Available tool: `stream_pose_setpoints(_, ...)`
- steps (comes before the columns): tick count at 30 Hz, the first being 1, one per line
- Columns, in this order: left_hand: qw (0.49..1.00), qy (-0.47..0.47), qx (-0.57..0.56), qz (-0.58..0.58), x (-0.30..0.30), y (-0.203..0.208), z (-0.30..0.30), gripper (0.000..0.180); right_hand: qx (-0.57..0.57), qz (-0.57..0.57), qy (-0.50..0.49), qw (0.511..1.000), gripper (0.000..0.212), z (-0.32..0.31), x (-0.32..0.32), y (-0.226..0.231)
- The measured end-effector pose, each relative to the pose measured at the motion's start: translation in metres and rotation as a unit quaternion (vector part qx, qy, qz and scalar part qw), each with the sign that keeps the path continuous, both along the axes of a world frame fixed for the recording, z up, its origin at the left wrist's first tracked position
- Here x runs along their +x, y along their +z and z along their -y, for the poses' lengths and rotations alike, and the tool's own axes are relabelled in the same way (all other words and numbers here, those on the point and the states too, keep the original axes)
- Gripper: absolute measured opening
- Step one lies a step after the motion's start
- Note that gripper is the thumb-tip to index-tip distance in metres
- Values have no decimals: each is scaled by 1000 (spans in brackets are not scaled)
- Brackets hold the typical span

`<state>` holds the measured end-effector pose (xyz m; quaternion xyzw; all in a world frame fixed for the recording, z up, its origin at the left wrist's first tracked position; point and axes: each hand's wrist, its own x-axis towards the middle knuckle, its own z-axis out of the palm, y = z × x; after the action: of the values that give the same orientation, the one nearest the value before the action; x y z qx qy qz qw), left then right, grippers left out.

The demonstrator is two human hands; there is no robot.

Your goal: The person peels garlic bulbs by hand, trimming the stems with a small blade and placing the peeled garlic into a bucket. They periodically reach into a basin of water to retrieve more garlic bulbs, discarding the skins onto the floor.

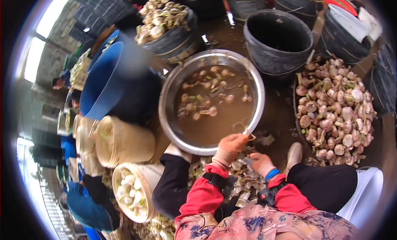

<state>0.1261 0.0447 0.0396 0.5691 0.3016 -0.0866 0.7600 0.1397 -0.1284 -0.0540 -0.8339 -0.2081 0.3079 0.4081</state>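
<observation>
My left hand (230, 150), in an orange-coated glove, is closed at the near rim of a wide metal basin (164, 105). A thin, stringy orange-brown bit shows by its fingertips; what the fingers hold is too small to name. Just right of it, my right hand (261, 163) is gloved too, its fingers curled. A small greyish piece pokes out beside them, and I cannot make out what it is. Murky brown water fills the basin, with several garlic bulbs (212, 111) floating in it. Papery garlic skins (244, 182) lie below both hands.
Unpeeled garlic (335, 112) is heaped at the right. A black bucket (275, 54) stands beyond the basin, near a garlic-filled tub (169, 48). On the left are a blue barrel (124, 87), cream buckets (128, 143) and peeled bulbs (131, 190). A person (89, 203) bends at lower left.
</observation>
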Motion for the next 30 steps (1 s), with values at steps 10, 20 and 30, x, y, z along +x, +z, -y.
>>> stream_pose_setpoints(10,685,-273,593,-323,126,-103,-127,57,63,-170,-50,982,32,-4,13,-11)
stream_pose_setpoints(20,983,-145,75,-82,69,-121,-96,55,96,-264,-110,954,27,-6,7,6)
stream_pose_setpoints(30,977,10,-79,200,-39,16,19,59,438,-428,-250,750,31,-14,4,73)
